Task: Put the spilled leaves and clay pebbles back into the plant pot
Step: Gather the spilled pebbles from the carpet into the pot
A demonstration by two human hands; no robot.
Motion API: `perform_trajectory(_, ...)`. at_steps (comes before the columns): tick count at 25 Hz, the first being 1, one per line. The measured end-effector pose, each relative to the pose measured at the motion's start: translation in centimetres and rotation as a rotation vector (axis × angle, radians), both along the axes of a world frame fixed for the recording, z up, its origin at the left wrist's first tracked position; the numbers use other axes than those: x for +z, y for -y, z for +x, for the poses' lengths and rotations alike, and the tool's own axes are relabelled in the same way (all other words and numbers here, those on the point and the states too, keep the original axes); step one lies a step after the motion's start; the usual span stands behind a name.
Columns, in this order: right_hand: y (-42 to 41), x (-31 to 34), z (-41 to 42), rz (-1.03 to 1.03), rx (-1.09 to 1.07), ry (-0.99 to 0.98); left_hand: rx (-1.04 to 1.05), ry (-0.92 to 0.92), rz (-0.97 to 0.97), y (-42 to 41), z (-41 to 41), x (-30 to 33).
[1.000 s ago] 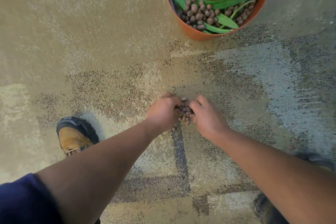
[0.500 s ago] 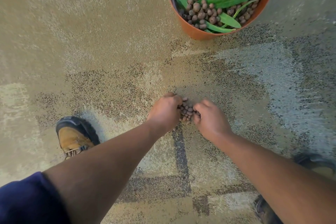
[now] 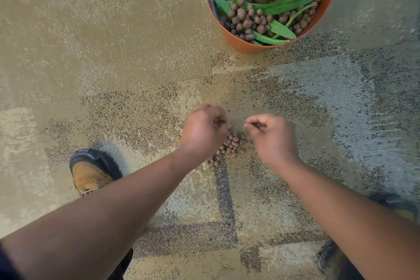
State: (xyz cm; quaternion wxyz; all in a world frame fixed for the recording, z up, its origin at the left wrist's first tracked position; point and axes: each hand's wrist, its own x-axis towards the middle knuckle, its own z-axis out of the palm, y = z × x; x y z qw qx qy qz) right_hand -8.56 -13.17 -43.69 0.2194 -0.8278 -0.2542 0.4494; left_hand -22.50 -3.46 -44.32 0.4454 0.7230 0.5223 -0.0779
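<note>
- A small heap of round brown clay pebbles (image 3: pixel 231 144) was seen on the speckled tan carpet floor (image 3: pixel 113 52), between the two hands and partly hidden under the left one.
- The left hand (image 3: pixel 204 130) was curled into a loose fist just above the heap. Something dark showed between its fingers (image 3: pixel 219 121). It was judged to be a few pebbles, but this could not be told for sure.
- The right hand (image 3: pixel 271 136) was also curled shut, just right of the heap. What was inside it, if anything, could not be told.
- The round orange plastic plant pot (image 3: pixel 236 41) stood far off from the hands, at the top and a bit to the right. Long green leaves (image 3: pixel 281 5) and many more pebbles were already lying inside it.
- No loose leaves could be seen on the floor, so the heap was judged to be the last part left.
- Pebbles could be dropped on the way to the pot if the fists were held too loosely, because the pot was well apart from the heap.
- The little round pebbles could be rolled away over the floor if the heap were bumped by a hand.
- Some could be pushed toward the brown and black shoe (image 3: pixel 91 171) at the near left and stepped on.
- A few pebbles could be missed, since their colour is close to the dark specks in the floor.
</note>
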Motion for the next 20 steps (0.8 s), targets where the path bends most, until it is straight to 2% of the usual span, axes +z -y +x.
perform_trajectory(5,-6.6,6.5,2.1,0.555,-0.301,0.081,0.317,0.504,0.096,-4.5,4.5,6.3)
perform_trajectory(8,-10.2,7.0,3.9,0.639,-0.448,0.101,0.379,0.629,0.146,-8.1,7.5,8.0)
perform_trajectory(13,-11.7,6.2,5.2,0.564,-0.412,0.136,0.317,0.601,0.196,-10.2,8.9,7.5)
perform_trajectory(16,-9.7,5.8,4.3,0.617,-0.35,0.156,0.281,0.61,0.237,-9.2,7.4,6.0)
perform_trajectory(18,-7.5,4.8,3.4,0.625,-0.273,0.157,0.221,0.502,0.281,-7.8,5.7,4.5)
perform_trajectory(20,-4.9,3.2,2.5,0.522,-0.128,0.163,0.06,0.314,0.268,-6.1,3.7,2.6)
